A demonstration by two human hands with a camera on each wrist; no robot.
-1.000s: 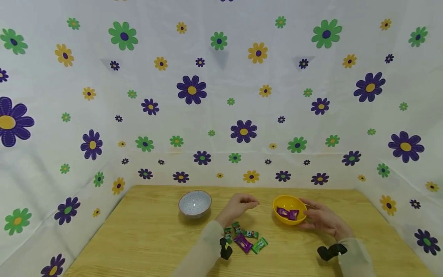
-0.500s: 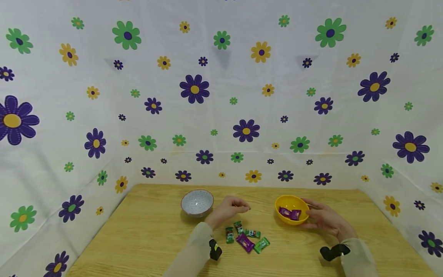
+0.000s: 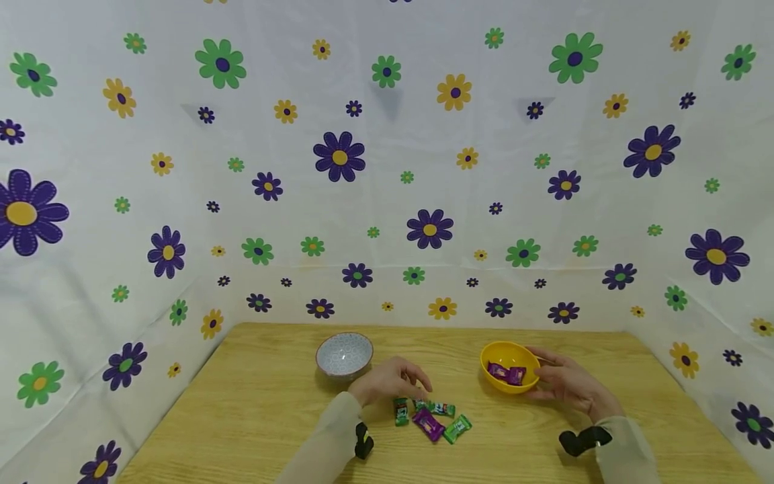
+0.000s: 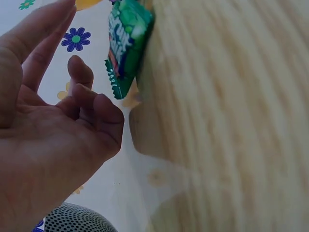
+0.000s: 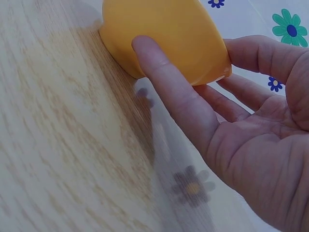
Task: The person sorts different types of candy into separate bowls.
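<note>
My left hand [image 3: 390, 382] hovers low over several wrapped candies on the wooden table, fingers relaxed and holding nothing. A green candy [image 4: 129, 43] lies just past its fingertips in the left wrist view; in the head view the hand partly covers one green candy [image 3: 420, 405]. Beside it are another dark green candy [image 3: 401, 411], a further one [image 3: 443, 409], a purple candy [image 3: 428, 425] and a light green candy [image 3: 457, 428]. My right hand [image 3: 571, 383] holds the side of a yellow bowl [image 5: 164, 34], its fingers spread around the wall. Two purple candies [image 3: 506, 373] sit inside.
A grey patterned bowl [image 3: 345, 355] with a reddish rim stands behind the left hand. The wooden table [image 3: 254, 417] meets a white flowered cloth [image 3: 387, 202] at the back and both sides.
My left hand has drawn back leftward and toward me, coming down over the candies with its fingers loosening. My right hand and the yellow bowl stay in place.
</note>
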